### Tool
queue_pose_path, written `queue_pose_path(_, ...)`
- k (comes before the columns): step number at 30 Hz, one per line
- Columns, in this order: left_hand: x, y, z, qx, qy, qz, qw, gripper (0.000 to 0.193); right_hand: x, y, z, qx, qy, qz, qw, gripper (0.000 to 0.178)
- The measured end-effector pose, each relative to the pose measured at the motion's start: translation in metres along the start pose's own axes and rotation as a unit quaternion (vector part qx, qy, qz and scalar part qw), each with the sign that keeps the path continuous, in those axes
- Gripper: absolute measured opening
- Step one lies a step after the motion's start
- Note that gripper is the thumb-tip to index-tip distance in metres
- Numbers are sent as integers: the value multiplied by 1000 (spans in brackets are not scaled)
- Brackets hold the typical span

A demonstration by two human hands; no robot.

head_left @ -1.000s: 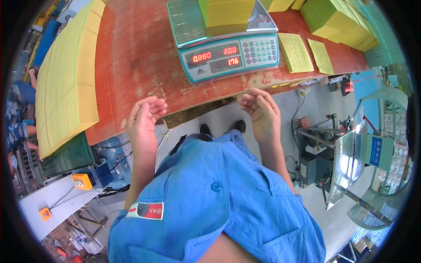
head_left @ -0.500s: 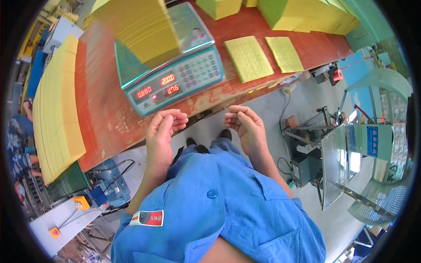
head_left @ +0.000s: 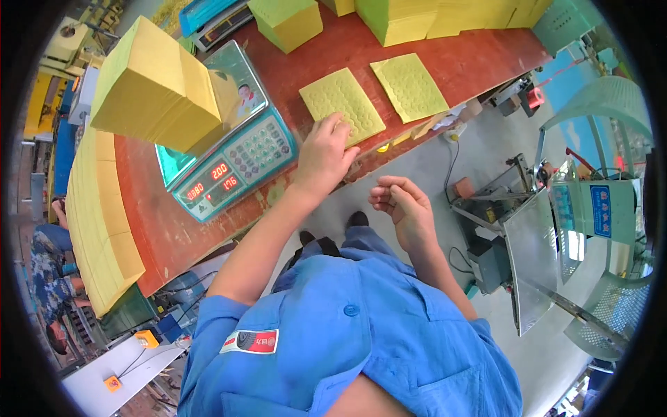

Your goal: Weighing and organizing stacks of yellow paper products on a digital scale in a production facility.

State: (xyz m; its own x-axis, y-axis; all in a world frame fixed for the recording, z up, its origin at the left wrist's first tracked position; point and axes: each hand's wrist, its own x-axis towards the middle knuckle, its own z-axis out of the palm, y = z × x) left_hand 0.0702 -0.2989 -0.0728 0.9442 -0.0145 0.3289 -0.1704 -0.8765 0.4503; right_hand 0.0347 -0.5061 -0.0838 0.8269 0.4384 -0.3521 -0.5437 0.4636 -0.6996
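My left hand [head_left: 325,154] reaches over the table's front edge onto the near corner of a flat yellow stack of paper [head_left: 344,104] with a scalloped pattern. Its fingers are bent and its thumb stands apart, with nothing visible between them. My right hand [head_left: 410,212] hovers in front of the table, thumb and fingers drawn together. Whatever those fingertips hold, if anything, is too small to see. Right of the first stack lies a second patterned yellow stack [head_left: 410,88]. To the left, a teal digital scale [head_left: 240,156] with lit red digits carries a tall yellow paper block [head_left: 156,90].
The worn red table [head_left: 156,229] has a long row of yellow paper [head_left: 101,222] along its left side. More yellow blocks [head_left: 410,21] stand at the back. A machine with a metal plate [head_left: 531,257] is at the right. Another person [head_left: 52,271] is at far left.
My left hand has moved up and right from in front of the scale to the patterned stack. My right hand stays drawn together, slightly lower. The whole view has shifted.
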Motion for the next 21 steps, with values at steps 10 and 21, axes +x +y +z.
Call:
queue_pose_path(10,8,-7,19,107,-15,40,993,27,4,-10,-22,16,26,14,999,21)
queue_pose_path(21,-3,21,-17,114,85,107,984,16,10,-11,-23,8,-6,32,999,27)
